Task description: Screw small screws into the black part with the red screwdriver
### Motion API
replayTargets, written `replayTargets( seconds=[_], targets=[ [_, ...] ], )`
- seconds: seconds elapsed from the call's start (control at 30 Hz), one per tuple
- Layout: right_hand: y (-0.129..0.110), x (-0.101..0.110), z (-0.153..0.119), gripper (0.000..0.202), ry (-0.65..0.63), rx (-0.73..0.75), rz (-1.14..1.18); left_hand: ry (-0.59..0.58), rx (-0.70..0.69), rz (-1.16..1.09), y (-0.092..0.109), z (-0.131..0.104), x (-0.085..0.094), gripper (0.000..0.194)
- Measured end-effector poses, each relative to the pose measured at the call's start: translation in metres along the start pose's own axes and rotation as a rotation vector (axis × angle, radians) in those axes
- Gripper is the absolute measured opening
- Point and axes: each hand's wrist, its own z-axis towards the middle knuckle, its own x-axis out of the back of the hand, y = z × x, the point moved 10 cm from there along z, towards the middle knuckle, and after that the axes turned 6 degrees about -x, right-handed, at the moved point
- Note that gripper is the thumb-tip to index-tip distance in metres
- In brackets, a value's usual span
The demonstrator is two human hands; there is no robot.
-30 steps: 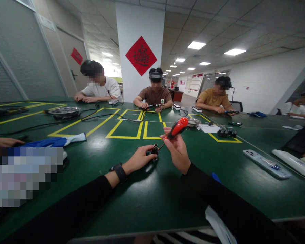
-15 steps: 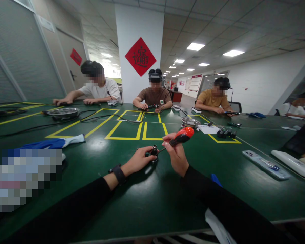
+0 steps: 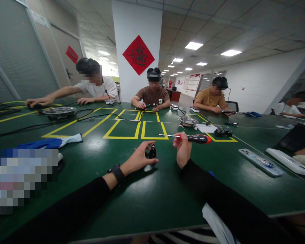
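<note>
A small black cylindrical part (image 3: 153, 151) with a metal tip stands upright on the green table (image 3: 152, 196). My left hand (image 3: 140, 156) is around its left side, thumb and fingers spread apart, with a gap visible at the thumb; whether a finger touches the part is unclear. To the right, my right hand (image 3: 183, 149) grips a red and black screwdriver (image 3: 197, 138). The screwdriver lies level above the table, its metal shaft pointing left, its handle to the right, and its tip is apart from the black part.
Blue and white gloves (image 3: 48, 143) lie at the left. Metal bowls (image 3: 188, 121), black clips (image 3: 223, 131), a phone (image 3: 260, 162) and a white case (image 3: 289, 162) are on the right and farther back. A cable crosses the back left. Several people sit opposite.
My right hand has drawn the screwdriver away from the black part and turned it level. The fingers of my left hand have spread from the part. A person at the left has reached farther left.
</note>
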Motion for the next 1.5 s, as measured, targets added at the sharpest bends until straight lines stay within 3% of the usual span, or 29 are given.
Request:
replayTargets(
  seconds=[0.2,0.4,0.57,0.67,0.8,1.03,1.13,1.2,1.27,1.4,1.5],
  targets=[
    [0.031,0.016,0.005,0.026,0.110,-0.204,0.098,-0.016,-0.007,0.110,-0.002,0.000,0.000,0.057],
    [0.060,0.027,0.003,0.019,0.194,-0.401,0.091,0.040,-0.007,0.202,-0.002,0.000,0.006,0.064],
    [0.073,0.019,-0.001,0.025,0.108,-0.513,0.081,0.076,-0.069,0.226,0.005,0.000,0.008,0.065],
    [0.076,0.012,-0.003,0.026,0.043,-0.553,0.077,0.085,-0.040,0.211,0.001,0.001,0.011,0.066],
    [0.071,0.005,-0.002,0.030,-0.053,-0.531,0.031,-0.008,-0.043,0.101,0.000,0.001,0.004,0.054],
    [0.065,-0.004,-0.003,0.034,-0.180,-0.462,-0.130,-0.001,-0.035,0.092,-0.004,0.002,0.013,0.060],
    [0.065,-0.001,0.000,0.032,-0.154,-0.423,-0.200,0.129,0.009,0.005,-0.021,0.004,0.040,0.044],
    [0.062,0.004,0.003,0.029,-0.092,-0.376,-0.203,0.252,0.080,0.012,-0.043,0.003,0.065,0.042],
    [0.061,0.009,0.005,0.028,-0.041,-0.347,-0.178,0.293,0.153,0.100,-0.066,0.000,0.080,0.038],
    [0.064,0.010,0.006,0.034,-0.029,-0.374,-0.096,0.221,0.325,0.223,-0.105,-0.006,0.082,0.034],
    [0.068,0.003,0.003,0.034,-0.073,-0.427,-0.027,0.134,0.326,0.271,-0.108,-0.005,0.069,0.033]
  ],
)
